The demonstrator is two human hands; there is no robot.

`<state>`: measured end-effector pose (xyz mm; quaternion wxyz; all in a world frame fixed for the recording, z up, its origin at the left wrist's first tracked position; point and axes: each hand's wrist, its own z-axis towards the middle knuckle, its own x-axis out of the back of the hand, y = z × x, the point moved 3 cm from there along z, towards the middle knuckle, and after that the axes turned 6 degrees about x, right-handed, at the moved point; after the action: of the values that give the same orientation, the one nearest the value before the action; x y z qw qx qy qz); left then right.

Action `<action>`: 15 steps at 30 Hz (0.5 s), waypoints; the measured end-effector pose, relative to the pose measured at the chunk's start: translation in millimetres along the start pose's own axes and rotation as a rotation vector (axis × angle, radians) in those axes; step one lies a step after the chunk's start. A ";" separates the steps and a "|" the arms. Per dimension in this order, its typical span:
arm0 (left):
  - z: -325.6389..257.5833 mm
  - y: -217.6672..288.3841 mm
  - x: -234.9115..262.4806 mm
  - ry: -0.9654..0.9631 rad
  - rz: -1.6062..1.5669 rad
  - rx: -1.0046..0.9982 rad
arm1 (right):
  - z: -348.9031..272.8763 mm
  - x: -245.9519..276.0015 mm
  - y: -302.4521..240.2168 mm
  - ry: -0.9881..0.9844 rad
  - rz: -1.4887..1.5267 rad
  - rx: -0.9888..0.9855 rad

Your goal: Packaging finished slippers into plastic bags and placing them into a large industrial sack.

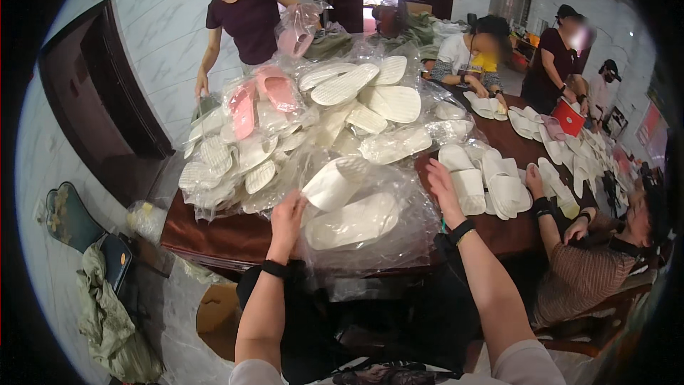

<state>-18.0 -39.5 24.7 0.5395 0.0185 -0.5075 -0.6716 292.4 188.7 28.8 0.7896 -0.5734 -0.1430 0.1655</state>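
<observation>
My left hand presses on a clear plastic bag that holds a pair of white slippers. On the far right side of the same bag my right hand rests with its fingers stretched flat. The bag lies at the near edge of a dark brown table. Behind it rises a heap of bagged white slippers, with a few pink slippers at its left. Loose white slippers lie just right of my right hand.
A person in a striped top sits at my right with a hand near the loose slippers. Another person stands beyond the heap holding a bag of pink slippers; others work at the far right. A stool stands below the table.
</observation>
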 end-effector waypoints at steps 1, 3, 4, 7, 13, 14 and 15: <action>2.4 -5.5 -1.0 -0.055 -0.035 0.037 | 1.3 -3.0 5.2 0.006 -0.003 0.001; 6.5 -3.2 -4.4 -0.081 -0.080 0.047 | -1.4 -17.7 2.6 -0.271 -0.109 0.148; 6.2 -4.4 -5.0 -0.103 -0.111 0.067 | -9.0 -25.6 0.6 -0.272 -0.128 0.105; 10.7 -10.4 -11.3 -0.101 -0.187 0.091 | -1.0 -17.5 34.5 -0.258 -0.356 0.007; 14.5 -16.0 -1.2 -0.138 -0.602 0.278 | 6.0 42.0 5.8 0.424 -0.129 0.114; 14.7 -13.6 -2.1 -0.138 -0.567 0.270 | 5.6 52.7 11.3 0.508 -0.156 0.183; 15.4 -8.2 -2.9 -0.137 -0.535 0.261 | 5.3 65.5 18.8 0.594 -0.184 0.255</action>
<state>-31.3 -27.9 24.9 0.3013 0.1754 -0.6018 -0.7186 347.7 226.6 14.8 0.8736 -0.4781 0.0641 -0.0641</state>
